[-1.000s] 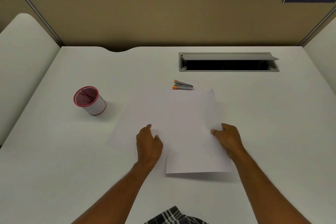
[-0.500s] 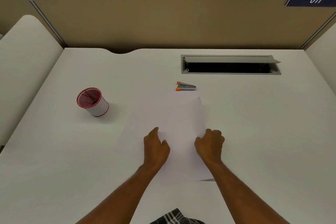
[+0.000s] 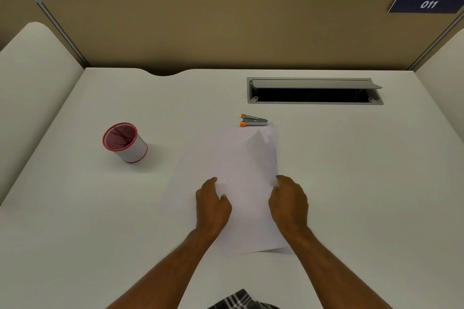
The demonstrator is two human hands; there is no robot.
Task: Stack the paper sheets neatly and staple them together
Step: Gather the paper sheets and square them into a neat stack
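White paper sheets lie overlapped and fanned on the white desk, their far corners splayed just below the stapler. My left hand rests flat on the sheets' left part, fingers pressing down. My right hand curls at the right edge of the upper sheets and pinches that edge. A small silver stapler with orange ends lies beyond the paper, untouched.
A red-rimmed white cup stands to the left. A grey cable-tray opening with its lid raised sits at the back right. A tan partition closes off the desk's far edge.
My right hand slid the loose right-hand sheet leftward onto the other sheets, then shifted slightly right at their edge. The far corners now fan out near the stapler. My left hand stayed put.
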